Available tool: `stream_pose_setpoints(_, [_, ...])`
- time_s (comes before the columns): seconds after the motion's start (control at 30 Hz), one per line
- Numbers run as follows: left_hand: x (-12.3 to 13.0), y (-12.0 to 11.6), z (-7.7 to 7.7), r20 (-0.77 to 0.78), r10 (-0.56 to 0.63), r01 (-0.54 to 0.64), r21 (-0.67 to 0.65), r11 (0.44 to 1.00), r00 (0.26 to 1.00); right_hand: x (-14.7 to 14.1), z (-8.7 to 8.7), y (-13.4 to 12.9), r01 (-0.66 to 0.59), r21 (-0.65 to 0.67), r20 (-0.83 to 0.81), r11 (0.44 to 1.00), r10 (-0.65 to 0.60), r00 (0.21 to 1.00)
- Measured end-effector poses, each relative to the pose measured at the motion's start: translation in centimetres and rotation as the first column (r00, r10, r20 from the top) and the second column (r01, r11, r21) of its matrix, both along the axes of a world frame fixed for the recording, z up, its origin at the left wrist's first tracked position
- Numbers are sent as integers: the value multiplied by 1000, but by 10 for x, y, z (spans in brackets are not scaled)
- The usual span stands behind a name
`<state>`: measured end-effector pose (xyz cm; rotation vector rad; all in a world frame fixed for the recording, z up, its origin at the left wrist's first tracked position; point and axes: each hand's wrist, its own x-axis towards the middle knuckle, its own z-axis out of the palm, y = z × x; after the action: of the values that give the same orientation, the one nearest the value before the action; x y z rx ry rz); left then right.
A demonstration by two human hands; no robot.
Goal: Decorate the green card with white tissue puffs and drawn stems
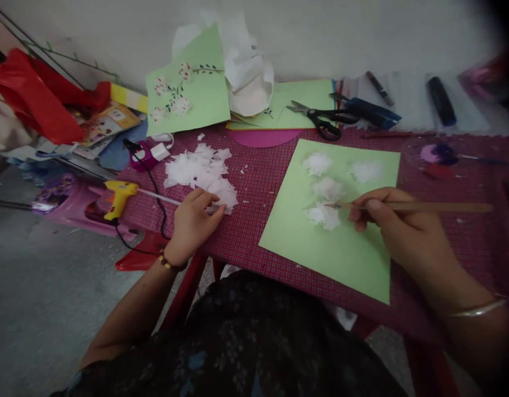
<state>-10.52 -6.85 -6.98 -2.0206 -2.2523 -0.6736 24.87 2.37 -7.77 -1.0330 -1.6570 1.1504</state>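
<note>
A green sheet (295, 215) lies on the red checked table, bearing several fluffy white paper tufts. My right hand (397, 220) is closed around a wooden brush (440, 207), whose tip touches or nearly touches the lowest tuft (323, 216). To the left is a pile of torn white paper pieces (200, 168). My left hand (196, 220) rests at the pile's lower edge, its thumb and fingers curled near the scraps; whether it pinches one is too small to make out.
A yellow glue gun (121, 198) with its cord sits at the left edge. Black scissors (320, 117) lie behind the sheet, beside a decorated green card (190, 88). A paint palette (438, 154) stands at the right.
</note>
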Motion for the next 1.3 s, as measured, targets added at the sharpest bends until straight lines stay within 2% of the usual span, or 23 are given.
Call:
stream_pose_setpoints(0.17, [-3, 9, -4, -67, 37, -38, -15, 999, 997, 0, 2, -1, -24, 24, 57, 999, 23, 998])
stream_pose_setpoints(0.23, [-7, 11, -1, 1, 30, -30, -7, 1000, 1000, -1, 4, -2, -36, 37, 66, 999, 34, 997])
stream_pose_setpoints(0.37, [-15, 7, 10, 239, 65, -73, 22, 997, 969, -2, 8, -4, -20, 43, 51, 999, 18, 999])
stream_pose_setpoints(0.43, [-16, 3, 13, 270, 78, -92, 37, 995, 960, -2, 8, -4, -11, 44, 47, 999, 8, 999])
stream_pose_setpoints(0.5, [-16, 0, 13, 194, 22, -32, 45, 998, 981, -3, 7, -4, -4, 47, 45, 999, 2, 999])
stream_pose_setpoints(0.6, [-17, -1, 5, -25, -118, 118, -2, 993, 993, -4, 6, -5, 3, 42, 27, 999, -4, 1000])
stream_pose_setpoints(0.67, [-18, 2, -1, -123, -153, 150, -30, 988, 981, -5, 6, -6, -8, 39, 3, 999, 8, 1000])
stream_pose_setpoints(0.73, [-19, 6, -5, -141, -137, 137, -10, 991, 980, -6, 7, -7, -20, 35, -6, 999, 20, 1000])
stream_pose_setpoints(0.8, [-20, 10, -3, -87, -106, 111, 51, 993, 991, -7, 8, -8, -24, 29, -5, 999, 24, 1000])
stream_pose_setpoints(0.9, [-19, 12, 7, 115, -56, 43, 116, 992, 992, -7, 9, -8, -37, 22, -12, 999, 38, 999])
stream_pose_setpoints(0.97, [-17, 12, 15, 323, -27, -5, 99, 995, 946, -6, 8, -8, -47, 12, -16, 999, 47, 999])
stream_pose_setpoints(1.0, [-16, 11, 19, 439, -15, -24, 84, 996, 898, -6, 7, -8, -53, 10, -15, 999, 53, 998])
stream_pose_setpoints(1.1, [-10, 11, 26, 735, -11, -37, 49, 998, 678, -6, 5, -8, -65, 6, -30, 998, 65, 997])
stream_pose_setpoints(1.2, [-2, 14, 28, 863, -59, 8, 64, 998, 501, -8, 4, -8, -76, 15, -50, 997, 76, 996])
stream_pose_setpoints(1.3, [8, 22, 29, 904, -123, 34, 120, 992, 410, -9, 5, -9, -70, 40, -53, 997, 73, 996])
